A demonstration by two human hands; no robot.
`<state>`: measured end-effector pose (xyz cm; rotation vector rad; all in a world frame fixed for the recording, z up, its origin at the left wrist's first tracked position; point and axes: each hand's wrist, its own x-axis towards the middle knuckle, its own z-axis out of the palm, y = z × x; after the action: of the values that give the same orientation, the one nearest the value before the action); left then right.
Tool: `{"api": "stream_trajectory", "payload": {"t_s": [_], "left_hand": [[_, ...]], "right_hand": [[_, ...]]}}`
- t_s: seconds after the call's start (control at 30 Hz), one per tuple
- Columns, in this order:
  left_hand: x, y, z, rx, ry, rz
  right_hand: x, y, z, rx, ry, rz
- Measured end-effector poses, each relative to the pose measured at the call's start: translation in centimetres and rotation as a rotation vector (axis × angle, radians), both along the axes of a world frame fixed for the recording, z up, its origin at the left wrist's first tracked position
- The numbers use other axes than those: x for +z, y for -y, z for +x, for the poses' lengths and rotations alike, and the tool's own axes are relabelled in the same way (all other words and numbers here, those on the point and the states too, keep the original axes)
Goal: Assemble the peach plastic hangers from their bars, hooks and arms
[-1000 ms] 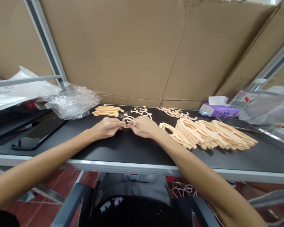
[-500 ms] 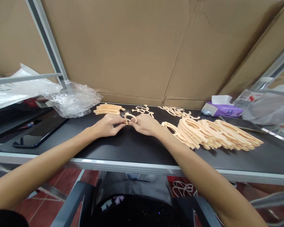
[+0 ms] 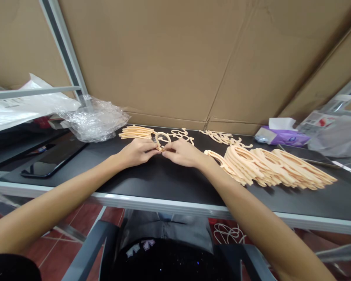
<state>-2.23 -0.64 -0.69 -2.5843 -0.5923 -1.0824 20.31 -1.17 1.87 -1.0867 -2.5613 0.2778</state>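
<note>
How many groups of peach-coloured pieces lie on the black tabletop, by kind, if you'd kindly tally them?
Stack of slender pieces: 1
Clusters of hooked pieces: 2
Overlapping heap of pieces with openings: 1
Total: 4 groups

The person's bare left forearm (image 3: 76, 190) and bare right forearm (image 3: 245, 208) slanted inward across the front edge of the flat black tabletop with pale metal trim (image 3: 163, 181). Over that tabletop, the left hand (image 3: 137, 151) and right hand (image 3: 184, 152) nearly met, each with thumb and fingers pinched, fingers curled.
</note>
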Motion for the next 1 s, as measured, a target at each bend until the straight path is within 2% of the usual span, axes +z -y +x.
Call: {"api": "stream_trajectory", "payload": {"t_s": [0.27, 0.37, 0.63, 0.87, 1.0], "left_hand": [[-0.2, -0.2, -0.1, -0.004, -0.071, 0.075], [0.0, 0.0, 0.0, -0.019, -0.065, 0.046], [0.9, 0.4, 0.4, -0.017, 0.071, -0.182], [0.9, -0.2, -0.1, 0.150, 0.258, -0.440], [0.7, -0.1, 0.2, 0.114, 0.316, -0.617]], "right_hand": [[-0.4, -0.1, -0.3, 0.019, 0.027, 0.063], [-0.4, -0.2, -0.3, 0.025, 0.030, 0.072], [-0.1, -0.1, -0.2, 0.008, -0.030, -0.011], [-0.1, -0.2, -0.1, -0.017, -0.080, -0.004], [-0.1, -0.4, 0.0, -0.030, -0.060, 0.013]]}}
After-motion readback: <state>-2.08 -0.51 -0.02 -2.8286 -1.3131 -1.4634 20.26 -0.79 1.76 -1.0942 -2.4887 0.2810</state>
